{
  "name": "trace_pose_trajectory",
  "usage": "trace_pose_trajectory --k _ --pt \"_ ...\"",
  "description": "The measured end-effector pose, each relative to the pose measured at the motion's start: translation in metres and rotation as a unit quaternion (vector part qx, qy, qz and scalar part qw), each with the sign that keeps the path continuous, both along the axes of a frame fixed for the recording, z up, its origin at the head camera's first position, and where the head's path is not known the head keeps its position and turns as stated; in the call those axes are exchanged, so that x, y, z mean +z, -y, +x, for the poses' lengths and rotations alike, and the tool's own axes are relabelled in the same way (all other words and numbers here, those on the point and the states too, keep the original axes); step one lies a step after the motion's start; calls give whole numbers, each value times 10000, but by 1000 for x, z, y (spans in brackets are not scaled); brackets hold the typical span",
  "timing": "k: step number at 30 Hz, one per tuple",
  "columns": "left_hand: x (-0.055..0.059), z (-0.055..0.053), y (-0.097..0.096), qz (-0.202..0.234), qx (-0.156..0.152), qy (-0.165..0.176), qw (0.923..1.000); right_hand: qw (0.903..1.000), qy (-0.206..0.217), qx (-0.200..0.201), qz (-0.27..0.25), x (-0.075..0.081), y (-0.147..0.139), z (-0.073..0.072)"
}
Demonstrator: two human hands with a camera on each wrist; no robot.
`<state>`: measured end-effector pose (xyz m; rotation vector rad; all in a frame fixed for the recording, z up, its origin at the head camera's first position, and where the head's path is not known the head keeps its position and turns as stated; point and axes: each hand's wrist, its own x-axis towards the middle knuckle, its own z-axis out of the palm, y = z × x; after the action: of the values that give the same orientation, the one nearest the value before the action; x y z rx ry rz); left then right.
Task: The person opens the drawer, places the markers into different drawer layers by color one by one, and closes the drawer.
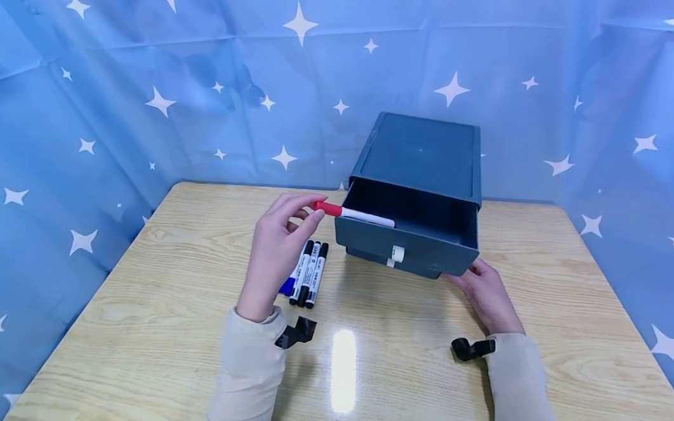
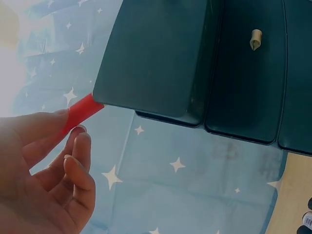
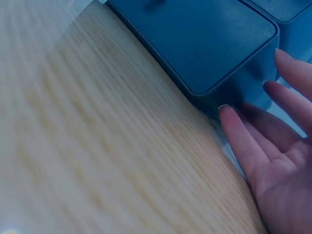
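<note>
My left hand [image 1: 272, 251] pinches a red-capped whiteboard marker [image 1: 368, 218] by its cap between thumb and fingers. The marker's white barrel lies across the left front edge of a pulled-out top drawer [image 1: 426, 252] in a dark blue-grey drawer unit [image 1: 426, 155]. In the left wrist view only the red cap [image 2: 84, 113] shows; the drawer hides the barrel. Low at the unit's right side is my right hand [image 1: 489, 298], its fingers loosely extended. The right wrist view shows those fingertips [image 3: 229, 117] at the side wall of a lower drawer [image 3: 204, 44].
Several markers [image 1: 313, 273] with black caps and a blue one lie side by side on the wooden table [image 1: 154, 315], left of the unit and partly behind the left hand. A blue star-patterned curtain [image 1: 234, 103] hangs behind the table.
</note>
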<state>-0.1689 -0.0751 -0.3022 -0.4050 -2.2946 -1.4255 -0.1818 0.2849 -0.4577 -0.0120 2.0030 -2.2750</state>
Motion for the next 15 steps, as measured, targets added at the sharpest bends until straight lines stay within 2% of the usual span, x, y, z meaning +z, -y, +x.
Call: trace_pose_trajectory --k 9,15 --pt "-3 -2 -7 220 49 -159 9996 10000 20 10 -28 3 0 0" --pt "-5 -2 -13 465 70 21 9989 10000 -68 47 -48 2 0 1"
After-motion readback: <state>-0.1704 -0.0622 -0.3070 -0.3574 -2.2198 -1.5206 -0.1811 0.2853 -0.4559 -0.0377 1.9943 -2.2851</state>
